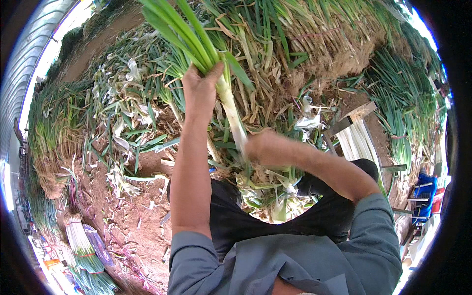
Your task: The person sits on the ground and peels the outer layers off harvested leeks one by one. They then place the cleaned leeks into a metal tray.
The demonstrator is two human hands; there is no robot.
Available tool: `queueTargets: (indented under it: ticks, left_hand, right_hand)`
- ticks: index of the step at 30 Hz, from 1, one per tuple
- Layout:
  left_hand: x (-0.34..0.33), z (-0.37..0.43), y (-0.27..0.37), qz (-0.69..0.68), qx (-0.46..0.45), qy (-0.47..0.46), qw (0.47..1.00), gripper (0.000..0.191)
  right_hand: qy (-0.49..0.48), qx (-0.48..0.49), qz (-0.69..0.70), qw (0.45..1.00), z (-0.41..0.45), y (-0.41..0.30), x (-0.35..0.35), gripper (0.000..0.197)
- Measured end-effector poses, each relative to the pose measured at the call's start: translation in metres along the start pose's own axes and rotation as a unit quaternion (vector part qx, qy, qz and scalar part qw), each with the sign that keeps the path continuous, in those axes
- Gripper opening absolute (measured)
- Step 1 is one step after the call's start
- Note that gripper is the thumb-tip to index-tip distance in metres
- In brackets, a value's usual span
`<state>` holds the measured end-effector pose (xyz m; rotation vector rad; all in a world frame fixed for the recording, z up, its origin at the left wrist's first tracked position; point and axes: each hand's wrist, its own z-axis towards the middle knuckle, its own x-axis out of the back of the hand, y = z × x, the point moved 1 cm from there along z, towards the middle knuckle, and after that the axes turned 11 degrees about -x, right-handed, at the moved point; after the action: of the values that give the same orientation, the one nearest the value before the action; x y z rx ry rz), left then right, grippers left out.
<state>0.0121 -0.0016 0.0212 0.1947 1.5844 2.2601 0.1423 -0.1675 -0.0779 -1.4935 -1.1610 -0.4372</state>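
Observation:
My left hand [202, 88] is closed around the green upper part of a thick green onion or leek [230, 107], holding it up at a slant with its leaves pointing away from me. At the lower white end of the stalk is my right hand [267, 149], blurred, with its fingers curled; whether it grips the stalk or only touches it I cannot tell. The root end is hidden or blurred by that hand. Peeled outer leaves [280, 188] lie on the ground between my knees, below both hands.
Untrimmed stalks with dry leaves and roots [317, 40] are heaped ahead. Loose leaf scraps [129, 110] cover the ground at the left. White peeled stalks [357, 142] rest in a frame by my right knee. Tied bundles [83, 239] lie at the lower left, a blue chair [424, 197] stands far right.

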Motion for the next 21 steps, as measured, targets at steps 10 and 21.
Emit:
queueTargets:
  ticks: [10,21]
  left_hand:
    - [0.019,0.006,0.003,-0.244,0.054,-0.079,0.965,0.047]
    - [0.002,0.005,-0.005,-0.182,0.022,-0.083,0.98,0.047]
  right_hand:
    - [0.274,-0.109,0.313,0.903,0.01,0.01,0.106,0.033]
    - [0.213,0.062,0.768,0.601,0.059,0.01,0.088,0.032]
